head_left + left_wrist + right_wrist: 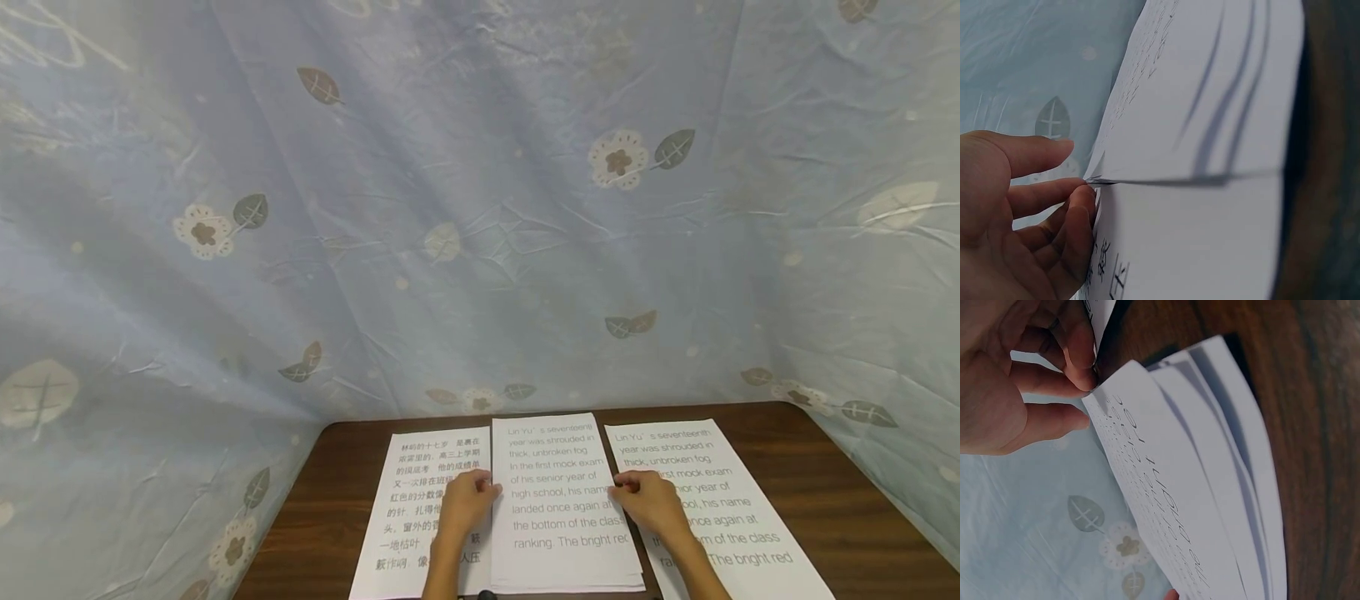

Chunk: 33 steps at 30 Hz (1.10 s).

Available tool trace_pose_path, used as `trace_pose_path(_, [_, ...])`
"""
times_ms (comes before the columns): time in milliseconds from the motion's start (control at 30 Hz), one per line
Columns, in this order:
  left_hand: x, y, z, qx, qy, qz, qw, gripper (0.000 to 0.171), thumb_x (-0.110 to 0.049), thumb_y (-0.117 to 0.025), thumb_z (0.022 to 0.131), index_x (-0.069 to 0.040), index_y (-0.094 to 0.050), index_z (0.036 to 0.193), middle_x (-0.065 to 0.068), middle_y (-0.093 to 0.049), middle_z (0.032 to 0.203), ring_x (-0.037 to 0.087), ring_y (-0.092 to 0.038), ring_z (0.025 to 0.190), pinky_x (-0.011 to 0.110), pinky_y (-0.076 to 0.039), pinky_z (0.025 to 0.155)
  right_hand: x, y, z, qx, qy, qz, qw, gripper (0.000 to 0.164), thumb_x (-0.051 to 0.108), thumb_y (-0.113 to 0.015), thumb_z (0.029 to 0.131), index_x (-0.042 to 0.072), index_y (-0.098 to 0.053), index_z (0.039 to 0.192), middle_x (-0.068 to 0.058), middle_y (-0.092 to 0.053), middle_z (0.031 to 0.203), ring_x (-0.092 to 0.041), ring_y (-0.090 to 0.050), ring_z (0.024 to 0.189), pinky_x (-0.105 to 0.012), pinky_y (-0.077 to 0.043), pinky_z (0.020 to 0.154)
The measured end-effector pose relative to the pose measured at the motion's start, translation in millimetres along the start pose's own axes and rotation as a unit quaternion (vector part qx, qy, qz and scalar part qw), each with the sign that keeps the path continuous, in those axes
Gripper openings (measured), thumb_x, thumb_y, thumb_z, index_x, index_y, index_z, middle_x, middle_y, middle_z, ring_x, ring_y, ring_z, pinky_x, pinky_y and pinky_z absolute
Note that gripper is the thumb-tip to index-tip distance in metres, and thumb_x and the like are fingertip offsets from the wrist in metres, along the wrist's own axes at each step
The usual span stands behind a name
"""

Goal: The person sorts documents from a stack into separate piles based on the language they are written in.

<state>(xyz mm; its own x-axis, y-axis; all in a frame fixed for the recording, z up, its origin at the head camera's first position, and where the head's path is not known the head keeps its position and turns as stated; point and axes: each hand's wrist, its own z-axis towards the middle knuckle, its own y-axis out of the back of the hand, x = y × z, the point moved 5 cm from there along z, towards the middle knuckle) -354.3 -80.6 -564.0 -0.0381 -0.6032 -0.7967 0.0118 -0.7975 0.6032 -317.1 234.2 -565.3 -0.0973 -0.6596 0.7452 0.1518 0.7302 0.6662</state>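
A stack of printed English sheets (558,500) lies in the middle of the table, between both hands. My left hand (467,497) is at its left edge. In the left wrist view, the index fingertip touches the paper edge, with the thumb raised apart and the other fingers bent. Over at the right edge is my right hand (651,502); the right wrist view puts its thumb and fingertips close around the edge of the stack (1166,456), whose sheets are slightly fanned. My left forearm crosses a Chinese-printed sheet (412,500). Another English-printed sheet (738,533) lies partly under my right arm.
The papers lie on a dark brown wooden table (315,517). Behind it hangs a pale blue cloth (480,317) with leaf and flower prints, coming down at the back and sides. A small dark object (487,595) shows at the bottom edge of the head view.
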Motion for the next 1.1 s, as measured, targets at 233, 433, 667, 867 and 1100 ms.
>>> trace_pose_path(233, [1.4, -2.6, -0.1, -0.004, 0.002, 0.006, 1.0000, 0.041, -0.024, -0.077, 0.095, 0.001, -0.075, 0.128, -0.003, -0.063, 0.074, 0.012, -0.056, 0.064, 0.023, -0.042, 0.053, -3, -3, 1, -0.003, -0.002, -0.007, 1.000, 0.032, 0.020, -0.077, 0.092, -0.003, -0.079, 0.114, -0.005, -0.077, 0.089, -0.017, -0.064, 0.074, -0.030, -0.049, 0.064])
trace_pose_path(433, [1.2, -3.2, 0.6, -0.001, 0.006, 0.005, 1.0000, 0.040, -0.024, -0.076, 0.095, 0.000, -0.075, 0.128, -0.003, -0.063, 0.075, 0.012, -0.056, 0.063, 0.023, -0.042, 0.052, -1, -2, 0, -0.002, 0.001, -0.004, 1.000, 0.033, 0.020, -0.078, 0.091, -0.004, -0.078, 0.115, -0.004, -0.077, 0.090, -0.016, -0.065, 0.075, -0.031, -0.050, 0.065])
trace_pose_path(667, [-2.9, -1.4, 0.8, 0.001, 0.001, 0.001, 1.0000, 0.038, -0.023, -0.076, 0.096, 0.000, -0.075, 0.127, -0.001, -0.065, 0.080, 0.013, -0.057, 0.066, 0.023, -0.044, 0.055, 4, 1, 0, -0.009, 0.013, 0.002, 1.000, 0.031, 0.018, -0.078, 0.091, -0.004, -0.078, 0.113, -0.003, -0.078, 0.091, -0.015, -0.068, 0.078, -0.031, -0.054, 0.069])
trace_pose_path(867, [-5.8, -0.4, 0.2, -0.003, -0.006, -0.004, 1.0000, 0.037, -0.020, -0.076, 0.096, 0.001, -0.075, 0.127, -0.001, -0.067, 0.082, 0.013, -0.058, 0.066, 0.022, -0.045, 0.055, 7, 4, -1, -0.018, 0.017, 0.008, 1.000, 0.031, 0.015, -0.081, 0.088, -0.002, -0.078, 0.115, -0.002, -0.076, 0.090, -0.017, -0.069, 0.082, -0.032, -0.053, 0.069])
trace_pose_path(1100, [-7.6, -0.5, -0.2, -0.010, -0.020, -0.022, 0.9995, 0.036, -0.012, -0.076, 0.094, 0.002, -0.074, 0.127, 0.001, -0.069, 0.085, 0.012, -0.060, 0.067, 0.022, -0.047, 0.056, 10, 4, -2, -0.017, 0.009, 0.026, 0.999, 0.030, 0.012, -0.080, 0.089, 0.000, -0.078, 0.117, -0.002, -0.075, 0.090, -0.015, -0.068, 0.080, -0.028, -0.050, 0.067])
